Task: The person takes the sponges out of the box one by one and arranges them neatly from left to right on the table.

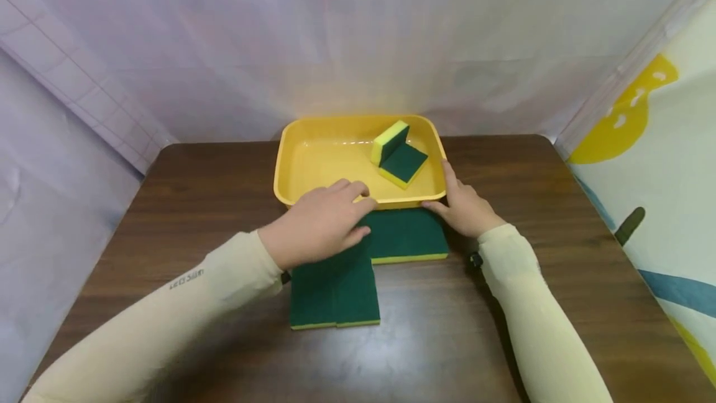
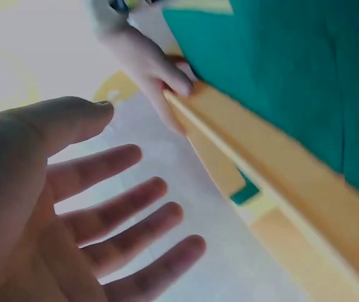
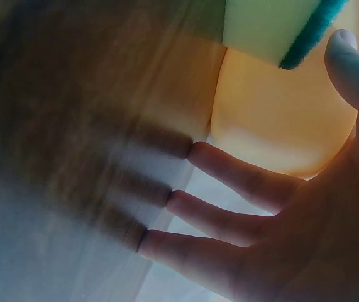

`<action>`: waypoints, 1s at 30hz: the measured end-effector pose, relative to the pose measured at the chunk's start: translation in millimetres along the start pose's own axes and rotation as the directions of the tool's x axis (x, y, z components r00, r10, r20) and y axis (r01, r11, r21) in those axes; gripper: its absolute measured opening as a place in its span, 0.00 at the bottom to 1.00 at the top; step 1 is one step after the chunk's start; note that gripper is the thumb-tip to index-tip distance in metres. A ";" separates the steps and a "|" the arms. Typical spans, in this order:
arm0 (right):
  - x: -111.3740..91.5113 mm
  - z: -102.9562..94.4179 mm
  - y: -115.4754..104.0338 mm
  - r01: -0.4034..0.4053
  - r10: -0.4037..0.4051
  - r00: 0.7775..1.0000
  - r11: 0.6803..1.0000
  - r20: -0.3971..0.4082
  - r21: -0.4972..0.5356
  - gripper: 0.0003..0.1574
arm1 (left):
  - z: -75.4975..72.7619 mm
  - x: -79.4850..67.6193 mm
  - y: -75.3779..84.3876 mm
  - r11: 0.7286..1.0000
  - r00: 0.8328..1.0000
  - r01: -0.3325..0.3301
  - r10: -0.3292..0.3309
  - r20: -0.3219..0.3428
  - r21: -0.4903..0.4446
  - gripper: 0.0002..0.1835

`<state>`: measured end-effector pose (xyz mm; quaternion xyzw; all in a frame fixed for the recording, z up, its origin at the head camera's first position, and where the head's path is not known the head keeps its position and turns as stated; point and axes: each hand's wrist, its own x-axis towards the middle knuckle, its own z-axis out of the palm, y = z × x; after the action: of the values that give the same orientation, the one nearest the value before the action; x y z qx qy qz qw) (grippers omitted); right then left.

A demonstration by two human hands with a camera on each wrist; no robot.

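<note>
A yellow plastic tray (image 1: 330,170) stands at the far side of the table. Inside it, one green-and-yellow sponge (image 1: 406,163) lies flat and another sponge (image 1: 385,142) stands on edge against it. My right hand (image 1: 471,209) is at the tray's near right corner, thumb along the front wall; in the right wrist view its straight fingers (image 3: 229,217) reach down to the tabletop. My left hand (image 1: 319,222) hovers empty, fingers spread in the left wrist view, over several flat sponges (image 1: 335,294) laid green side up. More such sponges (image 1: 411,235) lie before the tray's front wall.
The brown wooden table (image 1: 218,185) extends to both sides of the tray. Pale hanging sheets (image 1: 224,48) stand behind it and to the left, and a printed cloth (image 1: 665,204) hangs along the right edge.
</note>
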<state>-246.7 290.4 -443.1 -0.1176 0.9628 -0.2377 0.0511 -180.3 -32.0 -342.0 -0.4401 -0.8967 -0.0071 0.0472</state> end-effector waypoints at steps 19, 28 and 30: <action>4.8 6.5 4.7 0.011 -0.012 0.999 1.000 -0.042 -0.017 0.70 | -53.2 101.4 -76.3 0.973 0.980 0.182 -0.169 0.103 -0.140 0.31; 8.2 11.6 -2.2 -0.007 0.005 0.999 1.000 -0.052 -0.023 0.70 | -24.8 145.9 -104.8 0.960 0.959 0.247 -0.222 0.179 -0.131 0.37; 7.3 12.6 -5.1 -0.005 0.004 0.998 1.000 -0.055 -0.024 0.70 | -17.3 152.7 -107.4 0.961 0.955 0.253 -0.229 0.190 -0.112 0.38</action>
<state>-250.8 278.6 -452.2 -0.1094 0.9670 -0.2290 0.0238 -356.6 21.7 -307.8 -0.3285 -0.9417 -0.0348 -0.0632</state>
